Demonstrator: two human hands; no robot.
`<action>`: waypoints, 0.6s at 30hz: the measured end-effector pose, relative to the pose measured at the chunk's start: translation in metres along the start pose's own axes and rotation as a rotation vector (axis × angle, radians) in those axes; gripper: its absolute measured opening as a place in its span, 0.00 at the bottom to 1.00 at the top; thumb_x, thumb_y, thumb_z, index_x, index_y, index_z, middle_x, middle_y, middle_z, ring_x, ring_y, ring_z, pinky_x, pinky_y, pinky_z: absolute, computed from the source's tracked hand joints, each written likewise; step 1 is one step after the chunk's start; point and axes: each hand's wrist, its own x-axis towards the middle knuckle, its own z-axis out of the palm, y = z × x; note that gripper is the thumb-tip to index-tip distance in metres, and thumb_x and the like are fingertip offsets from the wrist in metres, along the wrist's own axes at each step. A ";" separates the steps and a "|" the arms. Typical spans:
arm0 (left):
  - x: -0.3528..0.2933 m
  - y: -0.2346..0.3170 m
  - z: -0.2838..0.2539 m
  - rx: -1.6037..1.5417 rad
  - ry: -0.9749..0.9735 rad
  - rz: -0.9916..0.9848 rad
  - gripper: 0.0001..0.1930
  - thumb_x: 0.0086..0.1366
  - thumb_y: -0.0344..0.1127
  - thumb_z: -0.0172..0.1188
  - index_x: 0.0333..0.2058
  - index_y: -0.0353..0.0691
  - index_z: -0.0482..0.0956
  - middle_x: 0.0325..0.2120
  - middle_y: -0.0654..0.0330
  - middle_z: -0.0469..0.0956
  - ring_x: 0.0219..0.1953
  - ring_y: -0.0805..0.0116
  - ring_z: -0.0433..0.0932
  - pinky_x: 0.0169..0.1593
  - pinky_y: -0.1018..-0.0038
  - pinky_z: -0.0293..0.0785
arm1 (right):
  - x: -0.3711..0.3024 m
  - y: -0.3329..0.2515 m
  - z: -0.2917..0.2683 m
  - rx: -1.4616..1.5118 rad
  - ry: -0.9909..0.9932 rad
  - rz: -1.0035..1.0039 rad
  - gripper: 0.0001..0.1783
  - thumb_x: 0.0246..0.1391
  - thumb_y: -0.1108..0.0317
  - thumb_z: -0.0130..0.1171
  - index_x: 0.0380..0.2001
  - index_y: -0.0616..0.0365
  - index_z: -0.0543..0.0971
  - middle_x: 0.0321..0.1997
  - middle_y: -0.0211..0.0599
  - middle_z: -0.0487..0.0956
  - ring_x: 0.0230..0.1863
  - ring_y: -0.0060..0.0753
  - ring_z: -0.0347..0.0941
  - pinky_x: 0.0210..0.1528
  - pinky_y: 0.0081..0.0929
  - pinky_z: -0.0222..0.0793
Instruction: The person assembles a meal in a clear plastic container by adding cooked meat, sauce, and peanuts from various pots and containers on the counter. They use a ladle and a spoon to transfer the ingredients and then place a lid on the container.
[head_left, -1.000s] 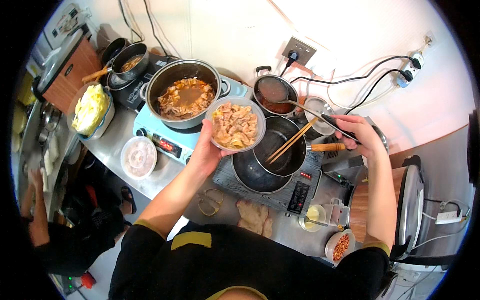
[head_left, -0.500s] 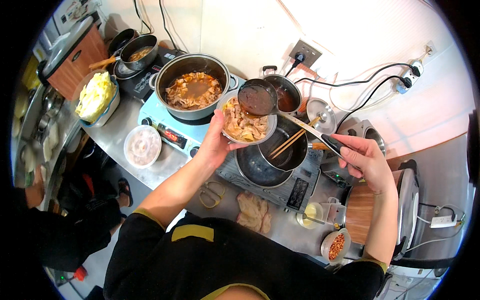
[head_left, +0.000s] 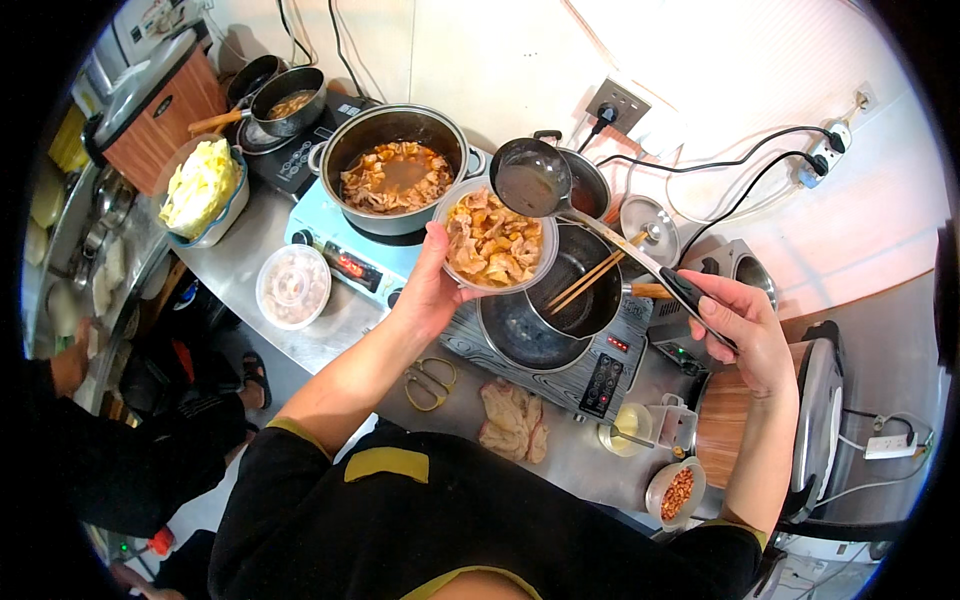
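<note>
My left hand (head_left: 432, 290) is closed round the side of a clear plastic bowl (head_left: 550, 250) filled with sliced meat (head_left: 490, 240) in sauce. My right hand (head_left: 738, 330) grips the black handle of a ladle (head_left: 530, 178). The ladle's bowl, with a little brown liquid in it, hangs just beyond and right of the plastic bowl, in front of a small pot of dark red-brown liquid (head_left: 588, 185). Left of the plastic bowl, a large steel pot (head_left: 328, 165) of meat and broth stands on a light-blue burner (head_left: 318, 222). Below the ladle handle, chopsticks (head_left: 585, 282) rest in a dark saucepan (head_left: 600, 318).
A lidded plastic tub (head_left: 292, 287), scissors (head_left: 430, 385), a cloth (head_left: 513, 420) and a bowl of peanuts (head_left: 677, 493) lie on the steel counter. A basin of cabbage (head_left: 205, 190) stands at left. Power cords (head_left: 720, 160) run along the wall. Another person's arm (head_left: 70, 370) shows at far left.
The ladle has moved slightly right and away from over the plastic bowl, and holds less dark sauce. More of the meat now shows. My left hand still holds the bowl.
</note>
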 end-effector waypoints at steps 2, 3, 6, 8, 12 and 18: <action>-0.002 0.000 0.001 0.006 -0.010 -0.009 0.44 0.58 0.71 0.41 0.64 0.47 0.50 0.61 0.57 0.61 0.61 0.59 0.63 0.57 0.54 0.69 | -0.001 0.002 -0.001 -0.021 0.001 -0.008 0.22 0.55 0.65 0.58 0.52 0.64 0.73 0.21 0.29 0.73 0.15 0.11 0.55 0.14 0.11 0.45; -0.003 0.000 0.002 0.009 -0.015 -0.014 0.44 0.58 0.72 0.39 0.64 0.47 0.50 0.61 0.58 0.60 0.62 0.59 0.62 0.58 0.54 0.67 | -0.001 0.002 -0.002 -0.024 0.003 -0.007 0.23 0.55 0.65 0.58 0.52 0.64 0.73 0.21 0.29 0.73 0.14 0.11 0.55 0.14 0.11 0.45; -0.004 0.000 0.003 0.008 -0.040 -0.014 0.44 0.58 0.72 0.39 0.64 0.47 0.50 0.62 0.58 0.60 0.62 0.59 0.62 0.58 0.54 0.67 | -0.005 0.003 -0.002 -0.034 0.012 -0.007 0.23 0.54 0.65 0.59 0.52 0.64 0.73 0.21 0.29 0.73 0.14 0.11 0.55 0.14 0.12 0.45; -0.004 -0.001 0.004 -0.007 -0.028 -0.014 0.44 0.58 0.72 0.39 0.64 0.47 0.50 0.62 0.58 0.60 0.62 0.59 0.62 0.58 0.54 0.67 | -0.006 0.005 -0.003 -0.040 0.016 -0.013 0.23 0.54 0.65 0.59 0.52 0.64 0.73 0.21 0.28 0.73 0.14 0.11 0.55 0.14 0.12 0.45; 0.003 -0.007 -0.003 -0.032 0.002 -0.009 0.42 0.58 0.71 0.43 0.63 0.49 0.51 0.60 0.58 0.61 0.60 0.60 0.65 0.54 0.55 0.71 | -0.010 0.009 -0.004 -0.074 -0.008 0.002 0.23 0.54 0.67 0.59 0.53 0.63 0.73 0.23 0.27 0.74 0.16 0.10 0.57 0.16 0.11 0.48; 0.013 -0.011 -0.012 -0.035 0.036 0.005 0.40 0.59 0.69 0.45 0.62 0.52 0.52 0.59 0.61 0.62 0.59 0.60 0.66 0.53 0.51 0.72 | -0.019 0.015 0.004 -0.220 0.022 -0.070 0.23 0.53 0.71 0.59 0.54 0.62 0.72 0.31 0.27 0.77 0.29 0.12 0.66 0.29 0.10 0.59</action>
